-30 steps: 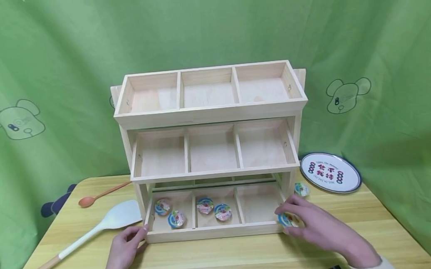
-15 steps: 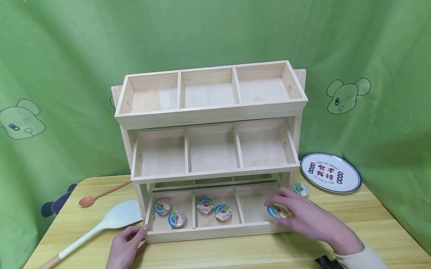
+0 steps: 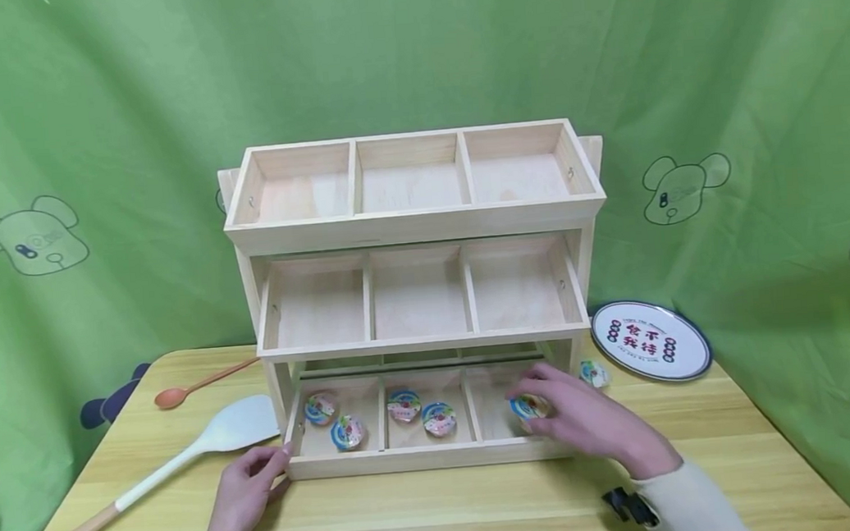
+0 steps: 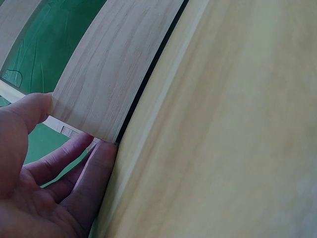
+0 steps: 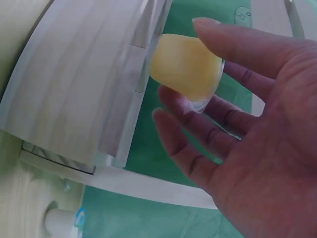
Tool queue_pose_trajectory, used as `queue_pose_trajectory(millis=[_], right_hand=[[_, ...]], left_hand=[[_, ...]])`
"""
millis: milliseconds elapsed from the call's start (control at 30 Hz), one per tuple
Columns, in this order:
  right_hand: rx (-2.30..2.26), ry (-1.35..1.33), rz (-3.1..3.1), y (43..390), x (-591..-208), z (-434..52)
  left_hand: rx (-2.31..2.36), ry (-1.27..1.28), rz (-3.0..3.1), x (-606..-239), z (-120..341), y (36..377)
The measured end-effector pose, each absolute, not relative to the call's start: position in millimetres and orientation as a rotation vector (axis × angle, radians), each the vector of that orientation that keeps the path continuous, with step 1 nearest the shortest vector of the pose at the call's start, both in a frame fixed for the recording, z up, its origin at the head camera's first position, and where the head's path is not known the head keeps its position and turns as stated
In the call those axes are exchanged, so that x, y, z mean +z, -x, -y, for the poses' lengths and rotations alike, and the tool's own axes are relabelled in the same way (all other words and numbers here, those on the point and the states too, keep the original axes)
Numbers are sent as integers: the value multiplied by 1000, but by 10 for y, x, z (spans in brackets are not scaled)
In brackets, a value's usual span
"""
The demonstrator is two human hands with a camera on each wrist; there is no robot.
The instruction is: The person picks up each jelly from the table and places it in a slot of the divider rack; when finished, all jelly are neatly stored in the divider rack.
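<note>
Backdrop: green cloth (image 3: 89, 116) printed with cartoon dogs hangs behind everything.
Worktop: pale wooden worktop (image 3: 442, 511) carrying the rack and utensils.
Rack: one three-tier wooden rack (image 3: 420, 299), three compartments per tier, nine in all; the top and middle tiers hold nothing I can see.
Bottom tray: the bottom tray (image 3: 424, 459) is pulled forward; its left and middle compartments hold two cups each.
Plate: one round plate (image 3: 651, 340) with printed characters, right of the rack.
Spatula: one white spatula (image 3: 187, 455) with a wooden handle, left of the rack.
Spoon: one orange-brown spoon (image 3: 197, 387) behind the spatula.
Right hand: the right hand (image 3: 584, 419) pinches a jelly cup (image 3: 529, 407) between thumb and fingertips, over the tray's right compartment.
Left hand: the left hand (image 3: 244, 488) grips the tray's front left corner, thumb on top, fingers curled under the edge.
Just changed: a second ago the held cup was outside the tray's right front corner; it has since come inward over the rim, so it looks close to being set down. The left hand has not shifted.
Jelly cups: six counted: four resting in the tray, one held, one loose cup (image 3: 594, 373) on the worktop beside the rack's right post.
</note>
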State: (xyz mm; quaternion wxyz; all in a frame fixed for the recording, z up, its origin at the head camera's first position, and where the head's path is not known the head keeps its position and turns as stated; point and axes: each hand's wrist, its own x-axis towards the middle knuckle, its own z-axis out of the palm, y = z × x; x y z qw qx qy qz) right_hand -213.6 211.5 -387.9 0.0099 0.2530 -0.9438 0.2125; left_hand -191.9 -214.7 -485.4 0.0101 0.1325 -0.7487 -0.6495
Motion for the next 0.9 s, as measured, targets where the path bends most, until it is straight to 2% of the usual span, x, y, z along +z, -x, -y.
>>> queue_pose_trajectory(millis=[167,900], right_hand=[[661,-732,2975,2217,-3959,-2069],[554,-789,2909,2567,-4245,-1811]], left_hand=[[-2033,-422,2332,-4864,2148,1920],[-2028,-436,2342,-4864,2153,1928]])
